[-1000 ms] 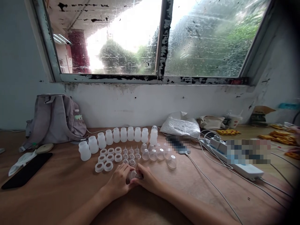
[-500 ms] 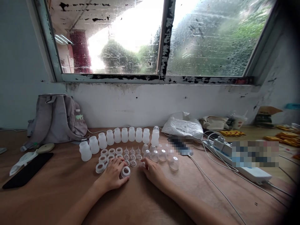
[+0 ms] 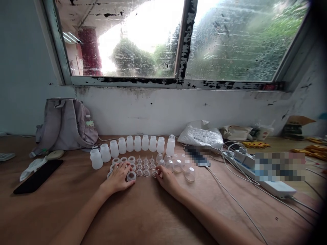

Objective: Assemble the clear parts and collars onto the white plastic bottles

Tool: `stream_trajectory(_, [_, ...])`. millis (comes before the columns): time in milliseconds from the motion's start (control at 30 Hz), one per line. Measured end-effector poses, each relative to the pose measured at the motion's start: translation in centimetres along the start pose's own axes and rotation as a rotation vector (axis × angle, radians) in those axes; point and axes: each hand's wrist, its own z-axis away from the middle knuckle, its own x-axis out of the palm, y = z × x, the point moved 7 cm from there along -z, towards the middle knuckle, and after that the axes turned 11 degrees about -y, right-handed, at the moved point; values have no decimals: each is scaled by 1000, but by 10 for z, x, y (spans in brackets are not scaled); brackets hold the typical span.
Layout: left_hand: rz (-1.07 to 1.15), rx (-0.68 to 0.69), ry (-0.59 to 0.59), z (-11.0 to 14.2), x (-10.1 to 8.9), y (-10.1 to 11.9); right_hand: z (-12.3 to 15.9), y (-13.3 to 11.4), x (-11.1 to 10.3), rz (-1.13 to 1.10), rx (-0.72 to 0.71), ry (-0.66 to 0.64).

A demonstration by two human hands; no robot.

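My left hand [image 3: 118, 177] rests over the group of white screw rings [image 3: 123, 159]. Its thumb and index finger curl round the near right-hand ring [image 3: 131, 176], which lies on the table. At the front right of several clear bottle nipples [image 3: 145, 166], my right hand [image 3: 167, 177] pinches one nipple [image 3: 154, 174] between thumb and fingertips. Clear dome caps [image 3: 189, 174] stand just right of that hand. Behind everything, frosted baby bottles [image 3: 137, 143] form a curved row. A bottle with a clear cap [image 3: 170, 145] stands at the row's right end.
A grey backpack [image 3: 65, 124] leans at the back left, with a black pouch [image 3: 39, 177] before it. On the right are a silvery bag [image 3: 200, 136], a phone on a cable [image 3: 196, 157] and a white power strip [image 3: 276, 189]. Cables cross the table's right side.
My left hand has shifted left and away from me, bringing the ring in line with the others. My right hand has set a nipple at the end of the front row. The view has tilted slightly.
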Motion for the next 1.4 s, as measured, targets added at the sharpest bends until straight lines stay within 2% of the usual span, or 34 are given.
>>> stream_trajectory(433, [-22,3,29,-3,8,-11,-1,1,1,-10,-24,26])
stream_trajectory(733, [-21,18,53,-4,6,-10,0,-4,-4,-31,-62,101])
stream_trajectory(833, [-20,31,73,-3,4,-7,0,-10,-17,-15,-91,174])
stream_trajectory(967, [-7,54,109,-1,0,0,-9,-13,-56,73,-127,311])
stream_trajectory(1067, [4,81,121,0,-2,8,-25,-2,-91,155,-93,449])
stream_trajectory(1167, [17,117,131,0,-3,16,-48,20,-113,236,-13,524])
stream_trajectory(1300, [26,147,156,1,-5,23,-75,60,-113,261,204,463])
stream_trajectory(1400, [27,153,170,1,-6,26,-83,74,-106,220,237,415])
